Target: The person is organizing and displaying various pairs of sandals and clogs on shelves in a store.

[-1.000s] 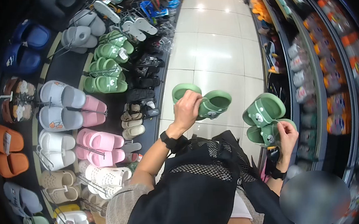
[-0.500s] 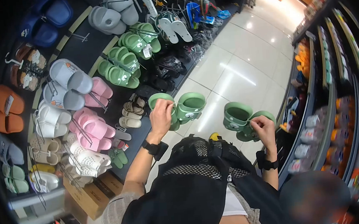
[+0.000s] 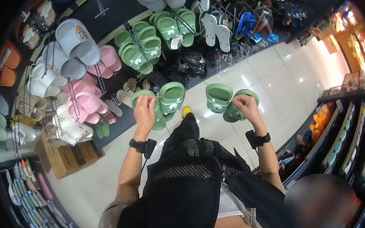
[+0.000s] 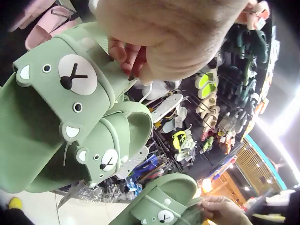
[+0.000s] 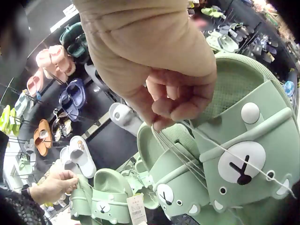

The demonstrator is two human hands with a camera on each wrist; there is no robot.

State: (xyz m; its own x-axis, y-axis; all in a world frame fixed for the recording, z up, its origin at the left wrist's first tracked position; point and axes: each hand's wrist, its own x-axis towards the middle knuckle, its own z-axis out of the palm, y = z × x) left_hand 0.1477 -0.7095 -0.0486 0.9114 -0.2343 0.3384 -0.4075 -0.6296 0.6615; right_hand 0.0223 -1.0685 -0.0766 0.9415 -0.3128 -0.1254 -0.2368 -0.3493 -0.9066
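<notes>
My left hand (image 3: 144, 112) pinches a pair of green slides (image 3: 172, 98) at the top, and they hang just above the floor in the head view. White bear faces decorate their straps, as the left wrist view shows up close. Off to the right, my right hand (image 3: 248, 107) holds a second, matching pair of green slides (image 3: 219, 99) by a thin white string (image 5: 255, 168) looped between its fingertips. A paper price tag (image 5: 137, 209) dangles beside the left pair in the right wrist view. A gap separates the two pairs.
More green slides (image 3: 139, 53) hang on hooks ahead, beside pink slides (image 3: 88, 102) and grey slides (image 3: 73, 39). A cardboard box (image 3: 66, 157) sits on the floor at left. Stocked shelving (image 3: 342, 131) lines the right side. Tiled floor (image 3: 270, 81) runs between.
The view has swung right, so the green slides on the rack now stand straight ahead. Both hands keep hold of their pairs, and the pairs have come closer together.
</notes>
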